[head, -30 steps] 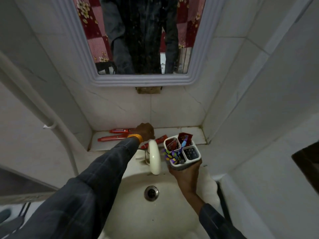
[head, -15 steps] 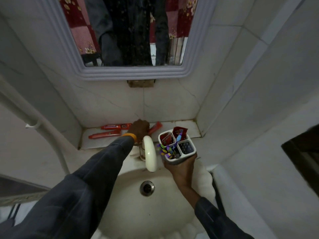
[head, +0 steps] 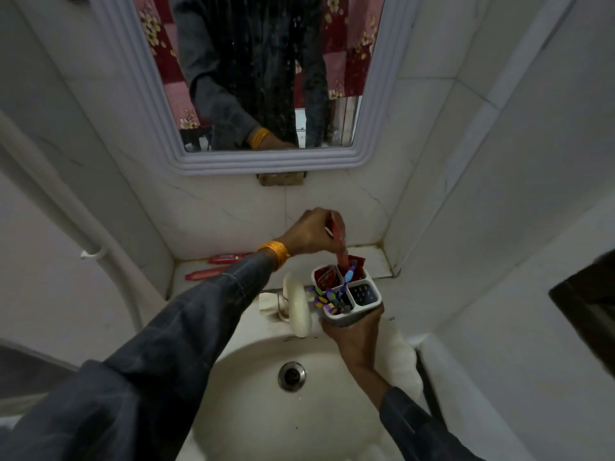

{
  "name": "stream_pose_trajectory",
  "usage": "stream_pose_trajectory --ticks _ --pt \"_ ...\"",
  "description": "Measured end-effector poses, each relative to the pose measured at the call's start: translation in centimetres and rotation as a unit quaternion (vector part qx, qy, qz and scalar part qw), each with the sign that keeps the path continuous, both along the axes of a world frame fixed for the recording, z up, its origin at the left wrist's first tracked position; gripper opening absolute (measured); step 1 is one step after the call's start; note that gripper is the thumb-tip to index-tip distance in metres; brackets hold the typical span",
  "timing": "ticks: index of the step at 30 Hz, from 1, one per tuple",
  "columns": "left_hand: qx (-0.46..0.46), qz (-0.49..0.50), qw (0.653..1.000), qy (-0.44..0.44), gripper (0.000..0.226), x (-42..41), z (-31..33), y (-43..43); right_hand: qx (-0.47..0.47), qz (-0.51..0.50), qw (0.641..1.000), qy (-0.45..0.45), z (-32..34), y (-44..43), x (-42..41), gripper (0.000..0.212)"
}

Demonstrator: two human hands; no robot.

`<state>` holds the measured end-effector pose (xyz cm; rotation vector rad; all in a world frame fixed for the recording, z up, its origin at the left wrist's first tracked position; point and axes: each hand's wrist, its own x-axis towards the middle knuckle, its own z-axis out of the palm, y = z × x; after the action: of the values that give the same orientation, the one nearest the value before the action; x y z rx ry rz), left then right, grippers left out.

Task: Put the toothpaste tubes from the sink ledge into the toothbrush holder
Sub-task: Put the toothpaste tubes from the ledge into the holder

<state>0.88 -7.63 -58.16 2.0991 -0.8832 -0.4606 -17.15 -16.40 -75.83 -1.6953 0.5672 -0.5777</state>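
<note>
My right hand [head: 356, 331] grips the base of a white toothbrush holder [head: 367, 303] with four compartments, held above the sink's back rim. Red tubes stand in its two far compartments, and several toothbrushes [head: 327, 299] fill the near left one. My left hand [head: 309, 232] is shut on a red toothpaste tube [head: 340, 251], held nearly upright with its lower end inside the far right compartment. Two more red tubes lie on the ledge [head: 372, 257] at the left: one at the back [head: 226, 258], one nearer [head: 206, 273]. My left sleeve hides part of both.
A white faucet [head: 298, 309] stands just left of the holder. The sink basin [head: 253, 410] with its drain [head: 292, 376] lies below. A framed mirror [head: 266, 161] hangs above the ledge. A white pipe [head: 66, 221] runs down the left wall, and tiled walls close in on both sides.
My left hand lifted a red tube off the ledge, rose and swung right, and now its lower end is in the holder. The holder stayed in my right hand.
</note>
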Motion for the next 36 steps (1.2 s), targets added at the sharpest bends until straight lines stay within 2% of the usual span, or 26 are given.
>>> stream_pose_trajectory --ticks 6,10,13,15,17,19,23,27,32,36 --pt "0.01 -0.023 0.999 -0.046 0.034 -0.6 -1.7 -1.3 0.0 0.0 1.0 0.005 0.0 -0.1 -0.2 0.12" --pt "-0.012 -0.025 0.999 -0.029 0.03 -0.3 -1.8 -1.0 0.0 0.001 1.0 0.006 0.2 -0.1 -0.4 0.119" --pt "-0.009 0.006 0.999 -0.039 0.022 0.3 -2.2 0.1 0.012 -0.007 1.0 0.012 0.0 -0.1 -0.5 0.121" --pt "0.003 0.061 0.997 -0.049 0.017 1.0 -3.0 1.6 0.017 -0.014 1.0 0.01 -0.4 -0.7 -0.4 0.12" --pt "0.052 0.132 0.987 -0.069 0.014 1.9 -4.5 4.1 0.017 -0.004 1.0 0.009 -0.6 -1.3 -0.2 0.118" --pt "0.144 0.184 0.969 -0.077 0.014 3.0 -6.5 7.6 0.025 0.001 1.0 0.002 -0.8 -1.2 -0.1 0.117" --pt "0.274 0.215 0.937 -0.031 0.028 3.8 -10.5 14.6 0.028 -0.01 0.999 -0.039 -0.4 0.4 -0.2 0.112" --pt "0.285 0.221 0.931 -0.051 0.042 3.7 -12.2 17.4 0.003 -0.006 1.0 -0.02 -0.4 0.9 -0.1 0.117" --pt "0.323 0.196 0.922 -0.087 0.037 3.8 -12.4 16.7 0.019 0.011 0.999 -0.026 -0.2 1.3 0.0 0.116" --pt "0.321 0.167 0.925 -0.112 0.03 4.5 -9.1 15.6 0.018 -0.003 1.0 -0.018 -0.2 1.3 -0.2 0.117"
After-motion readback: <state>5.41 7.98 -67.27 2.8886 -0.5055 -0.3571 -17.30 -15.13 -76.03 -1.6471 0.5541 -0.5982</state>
